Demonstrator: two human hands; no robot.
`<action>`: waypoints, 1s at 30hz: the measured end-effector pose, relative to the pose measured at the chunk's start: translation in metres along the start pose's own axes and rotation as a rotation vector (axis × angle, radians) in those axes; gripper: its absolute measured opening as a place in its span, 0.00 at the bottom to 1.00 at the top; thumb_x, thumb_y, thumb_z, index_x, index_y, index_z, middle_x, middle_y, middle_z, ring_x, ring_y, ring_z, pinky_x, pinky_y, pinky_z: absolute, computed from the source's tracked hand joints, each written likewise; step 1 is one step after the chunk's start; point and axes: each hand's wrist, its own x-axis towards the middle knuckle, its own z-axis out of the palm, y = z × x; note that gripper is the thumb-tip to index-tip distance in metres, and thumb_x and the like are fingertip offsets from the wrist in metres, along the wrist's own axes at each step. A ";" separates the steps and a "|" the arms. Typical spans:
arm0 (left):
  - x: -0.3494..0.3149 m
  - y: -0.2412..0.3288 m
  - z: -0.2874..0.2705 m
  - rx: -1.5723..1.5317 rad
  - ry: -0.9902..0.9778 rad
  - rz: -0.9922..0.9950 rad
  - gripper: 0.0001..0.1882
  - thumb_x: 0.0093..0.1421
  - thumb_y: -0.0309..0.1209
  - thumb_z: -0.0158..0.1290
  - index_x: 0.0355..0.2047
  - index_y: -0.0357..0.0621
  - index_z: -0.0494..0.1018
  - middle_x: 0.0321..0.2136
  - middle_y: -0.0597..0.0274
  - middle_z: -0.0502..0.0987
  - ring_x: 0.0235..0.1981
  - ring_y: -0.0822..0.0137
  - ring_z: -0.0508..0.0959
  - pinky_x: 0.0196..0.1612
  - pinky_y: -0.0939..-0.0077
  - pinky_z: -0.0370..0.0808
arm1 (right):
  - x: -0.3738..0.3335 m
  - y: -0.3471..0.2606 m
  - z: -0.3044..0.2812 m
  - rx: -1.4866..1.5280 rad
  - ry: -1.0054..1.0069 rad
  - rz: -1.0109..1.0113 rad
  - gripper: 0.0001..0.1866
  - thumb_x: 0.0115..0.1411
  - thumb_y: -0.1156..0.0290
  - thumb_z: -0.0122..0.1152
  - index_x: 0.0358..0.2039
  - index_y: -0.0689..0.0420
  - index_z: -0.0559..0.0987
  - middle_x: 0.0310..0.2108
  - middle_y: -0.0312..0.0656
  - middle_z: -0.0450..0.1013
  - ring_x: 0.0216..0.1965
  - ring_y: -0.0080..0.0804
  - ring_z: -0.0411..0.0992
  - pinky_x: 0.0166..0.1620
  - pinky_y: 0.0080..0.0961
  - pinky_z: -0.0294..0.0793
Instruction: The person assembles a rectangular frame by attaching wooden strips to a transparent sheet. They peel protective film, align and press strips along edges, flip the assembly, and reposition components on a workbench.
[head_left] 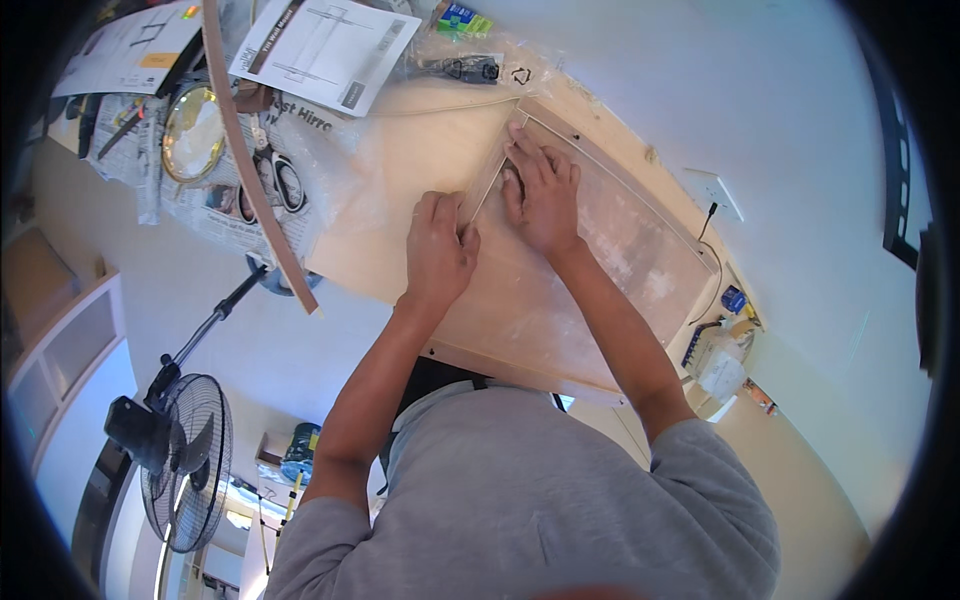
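A shallow, reddish-brown framed panel [560, 310] lies on the pale wooden tabletop, with a thin pale cord [622, 180] along its inner border. My left hand [438, 250] has its fingers curled and its thumb drawn in at the panel's left border, closed on the cord. Farther up the same border, close to the far corner, my right hand [543, 190] has bent fingers over the cord, with its thumb tucked beneath them. The fingertips partly hide the cord, so how firmly each hand grips it is unclear.
Scissors [288, 185], a round yellow-rimmed item [194, 133], newspaper and printed sheets [325, 45] crowd the far left. A long narrow wooden strip [250, 165] crosses them, overhanging the table. Right of the panel are a black cable [715, 275] and wall socket [715, 192]. A fan [188, 460] stands lower left.
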 end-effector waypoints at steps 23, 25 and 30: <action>-0.152 0.104 -0.055 -0.130 0.202 0.296 0.21 0.53 0.20 0.63 0.49 0.35 0.75 0.40 0.52 0.76 0.33 0.63 0.74 0.36 0.72 0.73 | -0.060 -0.059 -0.158 1.493 0.176 0.178 0.19 0.60 0.80 0.69 0.51 0.64 0.77 0.38 0.40 0.75 0.38 0.24 0.77 0.41 0.21 0.80; -0.155 0.110 -0.058 -0.054 0.161 0.279 0.21 0.53 0.22 0.63 0.48 0.35 0.76 0.39 0.51 0.76 0.33 0.60 0.75 0.36 0.70 0.74 | -0.061 -0.053 -0.151 1.385 0.204 0.181 0.18 0.61 0.79 0.69 0.51 0.63 0.78 0.37 0.40 0.76 0.37 0.24 0.78 0.40 0.20 0.80; -0.133 0.123 -0.079 0.073 0.013 0.238 0.19 0.48 0.24 0.60 0.42 0.33 0.77 0.37 0.44 0.75 0.39 0.45 0.77 0.41 0.59 0.75 | -0.076 -0.012 -0.119 1.364 0.214 0.275 0.13 0.66 0.74 0.64 0.48 0.64 0.77 0.38 0.43 0.78 0.36 0.31 0.80 0.39 0.24 0.82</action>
